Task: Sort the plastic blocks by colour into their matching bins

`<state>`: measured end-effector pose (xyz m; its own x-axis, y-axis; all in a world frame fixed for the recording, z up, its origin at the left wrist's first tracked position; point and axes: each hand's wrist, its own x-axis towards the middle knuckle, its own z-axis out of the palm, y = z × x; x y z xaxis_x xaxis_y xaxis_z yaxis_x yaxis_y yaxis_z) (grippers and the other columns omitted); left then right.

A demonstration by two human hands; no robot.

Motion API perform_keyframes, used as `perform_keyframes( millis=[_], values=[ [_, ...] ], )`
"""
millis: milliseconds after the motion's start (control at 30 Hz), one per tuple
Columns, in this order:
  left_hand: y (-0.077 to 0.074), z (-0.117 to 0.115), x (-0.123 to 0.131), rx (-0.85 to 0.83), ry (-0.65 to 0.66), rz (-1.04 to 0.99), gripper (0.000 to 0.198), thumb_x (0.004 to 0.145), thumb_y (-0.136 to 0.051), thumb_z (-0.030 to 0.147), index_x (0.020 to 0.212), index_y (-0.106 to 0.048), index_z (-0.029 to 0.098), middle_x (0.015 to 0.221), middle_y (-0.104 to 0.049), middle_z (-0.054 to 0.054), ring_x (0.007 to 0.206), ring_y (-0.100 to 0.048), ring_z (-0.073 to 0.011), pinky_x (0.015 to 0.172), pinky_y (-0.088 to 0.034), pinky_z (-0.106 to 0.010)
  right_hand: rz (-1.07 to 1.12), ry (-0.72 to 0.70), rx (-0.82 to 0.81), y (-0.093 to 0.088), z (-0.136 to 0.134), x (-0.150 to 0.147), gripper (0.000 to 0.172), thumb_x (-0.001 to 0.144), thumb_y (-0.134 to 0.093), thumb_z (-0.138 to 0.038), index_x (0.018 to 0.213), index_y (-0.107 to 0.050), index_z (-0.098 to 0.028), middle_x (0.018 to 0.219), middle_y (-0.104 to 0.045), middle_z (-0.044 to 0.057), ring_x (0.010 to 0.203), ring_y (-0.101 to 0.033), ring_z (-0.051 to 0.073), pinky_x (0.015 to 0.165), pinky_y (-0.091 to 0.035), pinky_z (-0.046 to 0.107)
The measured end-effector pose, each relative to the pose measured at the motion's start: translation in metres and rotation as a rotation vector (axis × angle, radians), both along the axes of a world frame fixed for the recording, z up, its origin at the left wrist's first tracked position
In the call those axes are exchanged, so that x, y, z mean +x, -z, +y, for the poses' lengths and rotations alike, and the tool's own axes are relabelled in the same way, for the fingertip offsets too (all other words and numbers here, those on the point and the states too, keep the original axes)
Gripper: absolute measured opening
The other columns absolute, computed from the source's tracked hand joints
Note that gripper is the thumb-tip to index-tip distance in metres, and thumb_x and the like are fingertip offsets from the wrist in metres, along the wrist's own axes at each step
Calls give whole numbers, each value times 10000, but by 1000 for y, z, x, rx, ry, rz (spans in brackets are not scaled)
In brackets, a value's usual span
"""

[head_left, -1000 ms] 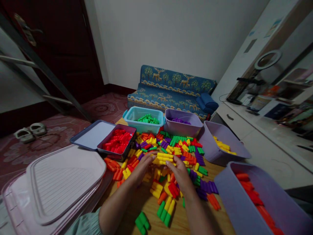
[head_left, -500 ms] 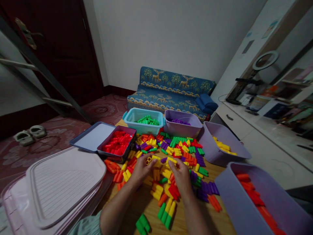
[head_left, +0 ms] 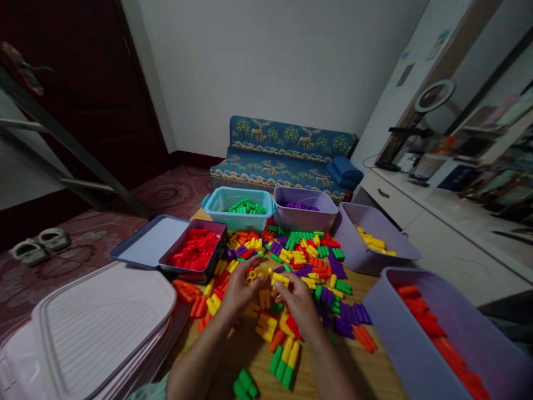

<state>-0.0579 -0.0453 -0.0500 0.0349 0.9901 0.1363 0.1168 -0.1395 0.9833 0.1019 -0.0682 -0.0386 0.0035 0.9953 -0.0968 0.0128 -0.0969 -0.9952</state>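
Observation:
A heap of small plastic tubes [head_left: 291, 261] in red, orange, yellow, green and purple covers the wooden table [head_left: 308, 383]. Over the heap's near side, my left hand [head_left: 239, 289] is closed round a bunch of yellow tubes [head_left: 254, 274], their open ends facing me. Just to its right, my right hand [head_left: 297, 303] pinches more yellow tubes [head_left: 280, 279]. The two hands nearly touch. Yellow, red and orange tubes lie under both hands.
Sorting bins ring the heap: a tin of red tubes [head_left: 194, 250], a teal bin of green ones [head_left: 239, 208], a purple bin of purple ones [head_left: 303, 210], a bin of yellow ones [head_left: 370, 241], a near bin of orange ones [head_left: 433, 333]. A pink lidded box [head_left: 83, 328] sits left.
Both hands pulled back from the long row of yellow tubes and came together. Each now grips a bunch of yellow tubes. The view has shifted slightly rightward.

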Motion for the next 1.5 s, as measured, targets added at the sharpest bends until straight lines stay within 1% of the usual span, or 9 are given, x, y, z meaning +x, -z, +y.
perform_keyframes(
  millis=[133,267,600,800,933,1067,1200,1333,1500],
  values=[
    [-10,-7,9,-385,169,-582,633,768,-627,455,1331,-480,207,1326,-512,-161,1181,-515,-307,923,-448,-416,-7,-52,68,-4,-3,-3,354,759,-631,-440,989,-648,-171,947,-665,78,790,-638,213,613,-531,307],
    [-15,-14,14,-433,280,-815,610,812,-568,494,1358,-470,241,1430,-430,-122,1303,-407,-305,1005,-394,-399,-191,-79,255,-8,-6,-7,175,755,-639,-298,882,-688,-188,1168,-604,87,1098,-555,234,922,-455,350],
    [-5,-17,22,-343,318,-748,662,838,-513,553,1432,-352,309,1527,-292,-73,1406,-236,-310,1115,-250,-449,-394,-136,244,-14,-14,-16,154,773,-552,-205,927,-545,-207,912,-606,18,877,-584,188,783,-455,303],
    [-5,-18,26,-363,335,-789,685,813,-547,569,1415,-388,282,1492,-359,-85,1350,-350,-319,1099,-280,-443,-253,-98,197,-7,-11,-16,486,718,-574,-183,1196,-512,-248,1123,-591,44,1039,-571,210,890,-459,357],
    [-16,-13,33,-397,216,-706,615,802,-585,539,1333,-496,240,1409,-462,-115,1291,-433,-304,1023,-382,-396,-135,-92,180,-5,-1,-15,372,659,-580,-146,1027,-598,-202,1051,-629,44,950,-605,197,833,-485,325],
    [-29,-3,46,-383,105,-598,567,747,-679,451,1236,-577,182,1259,-584,-130,1134,-565,-279,905,-459,-342,-15,60,113,-7,11,-10,231,652,-615,-198,877,-562,-190,787,-622,2,674,-593,155,597,-481,263],
    [-35,7,65,-354,93,-582,585,716,-708,395,1228,-581,142,1086,-668,-132,994,-625,-258,856,-477,-348,232,292,35,-8,23,3,360,610,-703,-299,906,-528,-192,729,-608,-13,616,-593,149,571,-492,271],
    [-46,19,98,-330,222,-564,511,719,-708,331,1188,-618,148,1143,-658,-121,1077,-589,-270,945,-429,-372,459,410,80,-12,32,24,439,571,-712,-294,962,-533,-207,857,-645,14,707,-634,172,617,-526,298],
    [-83,60,170,-346,421,-641,465,718,-690,252,1164,-625,135,1107,-664,-119,1023,-601,-231,952,-415,-362,568,641,222,-44,66,74,235,588,-642,-215,793,-528,-214,738,-601,-17,707,-617,153,662,-548,293]
  ],
)
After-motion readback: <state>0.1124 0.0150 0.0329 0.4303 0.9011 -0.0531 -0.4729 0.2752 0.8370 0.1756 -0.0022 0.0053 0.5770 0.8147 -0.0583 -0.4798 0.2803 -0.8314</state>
